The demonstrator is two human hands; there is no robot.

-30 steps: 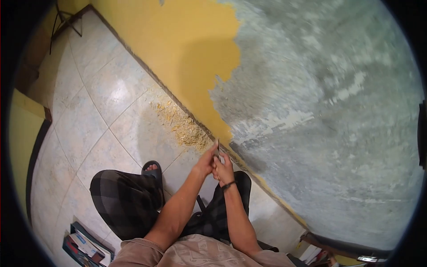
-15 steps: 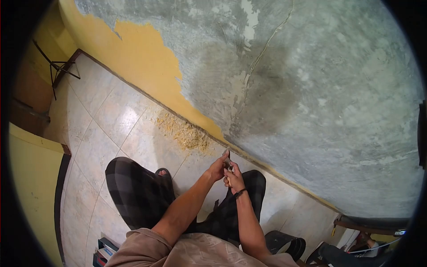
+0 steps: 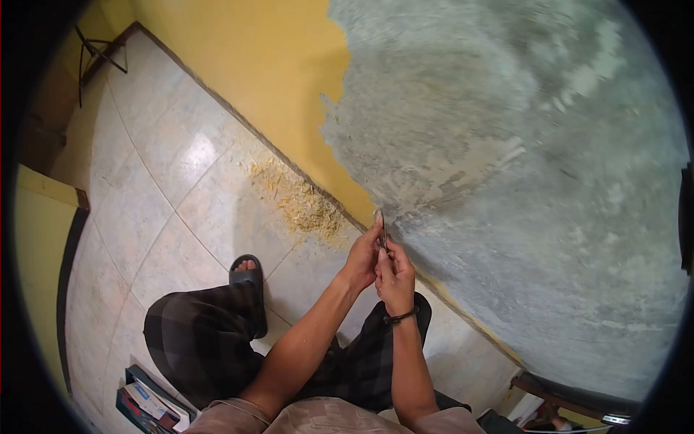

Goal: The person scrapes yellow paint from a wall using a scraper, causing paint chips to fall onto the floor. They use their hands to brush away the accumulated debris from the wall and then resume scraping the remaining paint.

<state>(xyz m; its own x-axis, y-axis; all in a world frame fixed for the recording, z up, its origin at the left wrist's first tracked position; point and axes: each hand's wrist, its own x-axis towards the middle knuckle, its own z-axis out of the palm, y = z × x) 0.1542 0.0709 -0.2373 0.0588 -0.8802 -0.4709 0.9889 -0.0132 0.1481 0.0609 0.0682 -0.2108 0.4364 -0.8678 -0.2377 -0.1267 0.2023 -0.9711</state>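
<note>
My left hand (image 3: 363, 258) is closed around a thin, dark paint scraper (image 3: 384, 226), its thumb reaching up along the blade. Just below and to the right, my right hand (image 3: 395, 278) grips the same tool, with a dark band on that wrist. The blade shows nearly edge-on and its tip overlaps the foot of the wall; the handle is mostly hidden by my fingers. Around the tip, yellow paint (image 3: 267, 72) with a ragged edge meets bare grey plaster (image 3: 491, 166). A heap of yellowish paint shavings (image 3: 307, 210) lies on the floor to the left of my hands.
A brown skirting strip (image 3: 238, 116) runs diagonally along the wall's base above pale floor tiles (image 3: 159, 137). My sandalled foot (image 3: 248, 271) rests at centre left. A box of papers (image 3: 148, 401) stands at lower left, a black metal stand (image 3: 97, 54) at upper left.
The view has shifted. Both hands have moved up with the scraper, closer to the wall's foot, and the blade now points more upright. My sandalled foot shows more fully.
</note>
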